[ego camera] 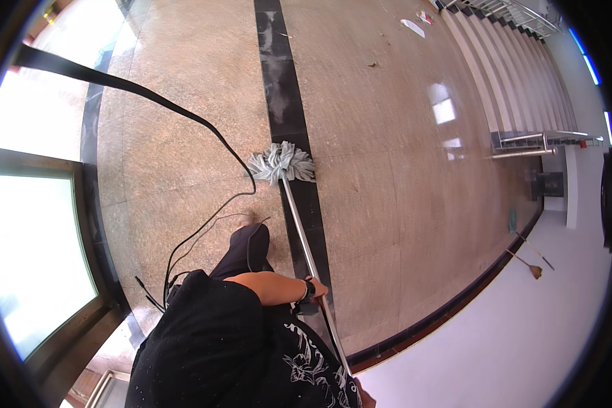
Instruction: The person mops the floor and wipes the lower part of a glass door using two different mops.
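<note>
A string mop's grey cloth head (281,164) is spread on the floor, across a black stone strip (285,102). From it a shiny metal pole (298,222) slants back to my body. Partway along the pole, my left hand (317,288) is wrapped around it, with a dark band on the wrist. At the lower edge of the view, my right hand (365,393) is at the pole's upper end. It is partly hidden by my black shirt, and its fingers cannot be made out fully.
A black cable (183,109) hangs across the left side. Pale litter (413,27) lies far ahead. Stairs (510,71) with a metal handrail (525,152) rise at the right. A broom (534,271) and a green dustpan (512,220) are by the white wall. A framed glass door (35,255) stands left.
</note>
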A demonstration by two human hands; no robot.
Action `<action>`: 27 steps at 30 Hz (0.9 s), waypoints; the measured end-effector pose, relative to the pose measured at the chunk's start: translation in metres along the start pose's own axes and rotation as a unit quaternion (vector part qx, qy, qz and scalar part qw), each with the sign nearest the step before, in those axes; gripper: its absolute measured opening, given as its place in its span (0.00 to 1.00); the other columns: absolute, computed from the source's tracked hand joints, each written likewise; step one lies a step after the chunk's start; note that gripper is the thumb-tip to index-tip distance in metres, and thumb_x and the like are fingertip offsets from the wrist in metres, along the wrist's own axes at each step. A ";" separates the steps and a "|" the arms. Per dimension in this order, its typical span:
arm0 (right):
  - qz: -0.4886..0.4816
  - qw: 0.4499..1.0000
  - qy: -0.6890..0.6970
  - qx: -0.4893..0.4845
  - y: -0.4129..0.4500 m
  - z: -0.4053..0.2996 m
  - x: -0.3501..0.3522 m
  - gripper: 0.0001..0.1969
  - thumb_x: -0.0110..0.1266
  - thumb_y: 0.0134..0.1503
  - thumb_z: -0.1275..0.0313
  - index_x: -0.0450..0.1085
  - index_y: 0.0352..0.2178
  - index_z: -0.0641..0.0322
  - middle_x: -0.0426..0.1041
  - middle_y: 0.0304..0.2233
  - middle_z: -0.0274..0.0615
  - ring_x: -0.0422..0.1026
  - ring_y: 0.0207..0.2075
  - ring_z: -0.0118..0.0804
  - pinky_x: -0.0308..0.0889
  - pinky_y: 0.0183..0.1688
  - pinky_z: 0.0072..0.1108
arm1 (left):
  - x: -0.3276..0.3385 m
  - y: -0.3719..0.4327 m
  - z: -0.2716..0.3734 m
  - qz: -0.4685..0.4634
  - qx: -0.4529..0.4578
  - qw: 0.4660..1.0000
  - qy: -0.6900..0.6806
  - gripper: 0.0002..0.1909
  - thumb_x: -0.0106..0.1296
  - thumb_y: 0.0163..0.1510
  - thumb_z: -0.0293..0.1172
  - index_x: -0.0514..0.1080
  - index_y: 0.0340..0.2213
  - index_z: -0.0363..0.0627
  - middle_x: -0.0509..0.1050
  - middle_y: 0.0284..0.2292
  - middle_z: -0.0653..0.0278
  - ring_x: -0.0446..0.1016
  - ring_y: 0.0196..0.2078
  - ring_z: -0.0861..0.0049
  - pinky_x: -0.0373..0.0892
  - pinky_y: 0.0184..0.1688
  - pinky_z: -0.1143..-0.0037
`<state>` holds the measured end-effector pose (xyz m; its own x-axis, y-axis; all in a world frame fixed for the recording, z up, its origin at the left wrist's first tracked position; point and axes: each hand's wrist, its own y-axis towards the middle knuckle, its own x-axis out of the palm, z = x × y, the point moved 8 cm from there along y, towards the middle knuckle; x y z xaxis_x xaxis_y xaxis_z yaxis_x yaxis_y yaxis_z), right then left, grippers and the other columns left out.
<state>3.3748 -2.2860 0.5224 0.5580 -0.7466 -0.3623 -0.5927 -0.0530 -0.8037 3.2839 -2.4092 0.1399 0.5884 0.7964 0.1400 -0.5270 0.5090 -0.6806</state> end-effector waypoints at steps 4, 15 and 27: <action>0.004 0.988 -0.123 -0.091 0.036 -0.067 0.010 0.28 0.54 0.44 0.64 0.58 0.45 0.68 0.69 0.34 0.48 0.68 0.32 0.35 0.62 0.34 0.20 | -0.074 0.013 -0.019 0.091 -0.079 0.984 -0.131 0.18 0.45 0.42 0.44 0.65 0.21 0.38 0.69 0.19 0.61 0.69 0.21 0.71 0.63 0.23 0.74; 0.027 0.909 -0.367 -0.195 0.181 -0.233 0.100 0.20 0.50 0.41 0.68 0.60 0.38 0.60 0.68 0.23 0.51 0.69 0.26 0.51 0.63 0.26 0.30 | -0.322 -0.047 -0.022 0.244 -0.128 0.856 -0.438 0.17 0.47 0.44 0.35 0.52 0.32 0.47 0.67 0.25 0.58 0.70 0.20 0.68 0.66 0.21 0.69; -0.103 0.948 -0.120 -0.277 0.419 -0.510 0.325 0.24 0.49 0.45 0.74 0.55 0.46 0.60 0.66 0.24 0.43 0.65 0.24 0.31 0.62 0.28 0.22 | -0.573 -0.200 0.026 0.277 0.205 0.789 -0.509 0.29 0.33 0.49 0.57 0.53 0.43 0.48 0.65 0.39 0.55 0.67 0.38 0.69 0.65 0.40 0.66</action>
<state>3.0118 -2.8890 0.3082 0.7710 -0.5143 -0.3755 -0.6345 -0.5706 -0.5214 3.0358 -2.9589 0.2146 -0.4895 0.6776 0.5488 -0.8066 -0.1128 -0.5802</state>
